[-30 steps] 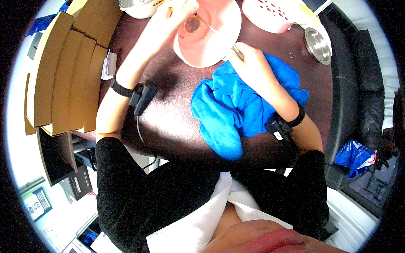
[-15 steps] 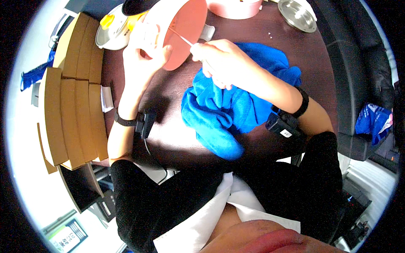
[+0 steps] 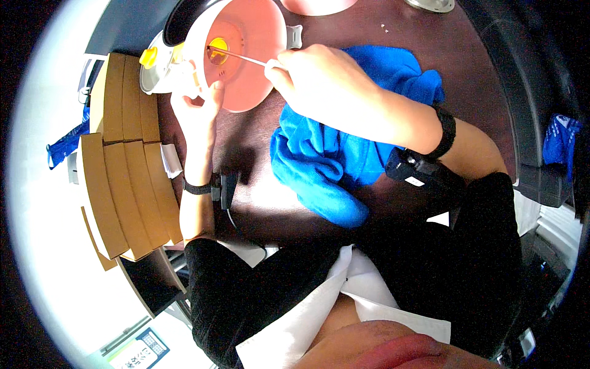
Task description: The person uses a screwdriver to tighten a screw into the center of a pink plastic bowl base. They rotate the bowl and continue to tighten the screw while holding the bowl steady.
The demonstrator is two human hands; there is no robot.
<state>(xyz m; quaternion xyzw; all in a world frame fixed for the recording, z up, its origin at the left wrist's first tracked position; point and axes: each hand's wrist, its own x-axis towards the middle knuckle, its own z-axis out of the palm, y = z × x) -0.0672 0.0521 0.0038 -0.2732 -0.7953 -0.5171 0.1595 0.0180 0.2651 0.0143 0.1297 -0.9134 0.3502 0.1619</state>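
A pink round housing (image 3: 258, 83) is tipped on its side at the top left, its hollow inside turned toward me. My left hand (image 3: 195, 111) is closed on its near left edge, the thumb against the rim. A yellow round part (image 3: 219, 48) shows at the bottom of the hollow. In my right hand (image 3: 326, 80) is a screwdriver (image 3: 246, 59), its handle hidden by the fingers. The thin shaft reaches into the housing, with the tip at the yellow part. Beneath my right forearm lies a crumpled blue towel (image 3: 326, 160).
A white lid with a yellow knob (image 3: 149, 58) sits left of the housing. Another pink piece (image 3: 319, 5) and a metal dish (image 3: 430, 5) stand at the far edge. Stacked cardboard boxes (image 3: 123, 178) border the brown table (image 3: 258, 190) on the left; a black chair (image 3: 522, 92) is at right.
The pink housing has turned, so more of its inside and the yellow part now show. The screwdriver tip has moved left, onto that part. The whole view has shifted slightly.
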